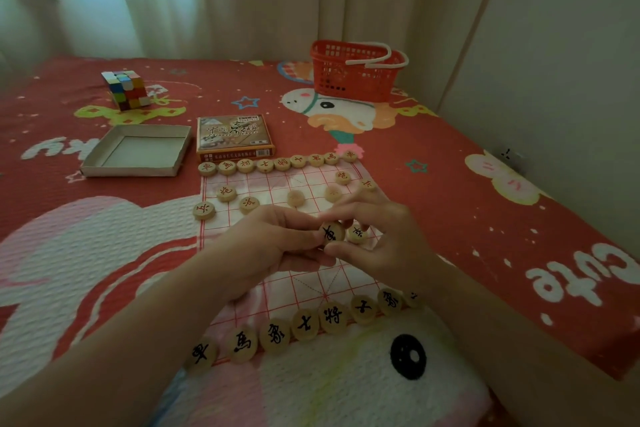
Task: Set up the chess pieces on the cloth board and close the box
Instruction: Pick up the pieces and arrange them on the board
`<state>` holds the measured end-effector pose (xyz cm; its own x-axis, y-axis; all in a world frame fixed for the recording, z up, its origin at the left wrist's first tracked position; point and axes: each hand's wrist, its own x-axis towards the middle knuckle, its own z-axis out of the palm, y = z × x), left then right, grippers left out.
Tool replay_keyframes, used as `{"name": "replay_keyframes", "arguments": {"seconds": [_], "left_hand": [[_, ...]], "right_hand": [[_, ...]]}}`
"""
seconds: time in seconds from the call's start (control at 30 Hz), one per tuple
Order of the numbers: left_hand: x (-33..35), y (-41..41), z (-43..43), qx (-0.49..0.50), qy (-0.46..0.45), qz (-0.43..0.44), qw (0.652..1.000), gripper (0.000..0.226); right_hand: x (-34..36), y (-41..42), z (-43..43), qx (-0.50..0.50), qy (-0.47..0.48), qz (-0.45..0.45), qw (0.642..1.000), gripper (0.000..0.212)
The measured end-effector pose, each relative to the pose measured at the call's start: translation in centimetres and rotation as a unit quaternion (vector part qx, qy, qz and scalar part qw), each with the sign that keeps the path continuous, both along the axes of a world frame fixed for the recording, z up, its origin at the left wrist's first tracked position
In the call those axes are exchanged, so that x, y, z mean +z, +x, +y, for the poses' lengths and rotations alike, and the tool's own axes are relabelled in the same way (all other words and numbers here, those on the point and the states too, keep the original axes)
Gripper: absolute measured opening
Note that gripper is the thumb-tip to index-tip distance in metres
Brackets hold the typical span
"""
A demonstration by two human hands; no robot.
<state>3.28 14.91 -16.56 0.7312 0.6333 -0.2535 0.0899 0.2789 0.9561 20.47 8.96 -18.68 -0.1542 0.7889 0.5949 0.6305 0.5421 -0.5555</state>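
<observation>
Over the middle of the pink-and-white cloth board with a red grid (301,288), the right hand (384,239) pinches a round wooden chess piece with a black character (333,232). The forefinger is on its upper edge and the thumb on its lower edge, so the grip is clamped on the piece. The left hand (273,243) lies just beside it, fingers curled, fingertips against the same piece. Whether this grip holds anything cannot be determined. A second black-marked wooden disc (356,233) sits just right of the pinched piece, under the right fingers. Whether it is held or lies on the board cannot be determined.

Far edge of the board: a row of nine red-marked wooden discs (277,163), set side by side. In front of that row, further pale wooden discs (226,192) stand singly, spaced across the grid.

Near edge of the board: a row of black-marked wooden discs (304,324). Its right end is partly hidden behind the right forearm.

Box: the open grey cardboard box tray (131,171) lies on the red cartoon-print bedspread (433,156), beyond the board's far left corner. The brown printed box lid (235,137) lies flat just beside the tray, directly behind the far row.

A multicoloured puzzle cube (126,89) stands beyond the tray. An orange-red plastic basket with white handles (353,80) stands at the far right of the bed, near the wall.
</observation>
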Motion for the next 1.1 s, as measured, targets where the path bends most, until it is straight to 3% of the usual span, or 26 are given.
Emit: {"name": "replay_keyframes", "arguments": {"seconds": [0.23,0.43,0.57,0.67,0.9,1.1], "left_hand": [[0.4,0.1,0.1,0.008,-0.025,-0.014,1.000,0.014],[0.4,0.1,-0.1,0.006,0.022,0.005,1.000,0.019],[0.5,0.1,0.4,0.088,0.088,0.036,0.992,0.008],[0.4,0.0,0.8,0.133,0.116,0.046,0.983,0.016],[0.0,0.2,0.8,0.157,0.131,0.034,0.978,0.018],[-0.2,0.1,0.9,0.178,0.146,0.028,0.973,0.015]], "right_hand": [[-0.6,0.7,0.0,-0.017,0.008,0.021,1.000,0.040],[-0.2,1.1,-0.4,-0.022,0.017,-0.001,1.000,0.038],[0.2,2.6,-1.3,-0.034,0.028,0.010,0.999,0.035],[0.0,4.2,-2.7,-0.069,0.016,0.023,0.997,0.033],[-1.2,7.7,-6.4,-0.112,-0.075,0.057,0.989,0.023],[-1.8,8.2,-7.7,-0.097,-0.175,-0.021,0.980,0.022]]}}
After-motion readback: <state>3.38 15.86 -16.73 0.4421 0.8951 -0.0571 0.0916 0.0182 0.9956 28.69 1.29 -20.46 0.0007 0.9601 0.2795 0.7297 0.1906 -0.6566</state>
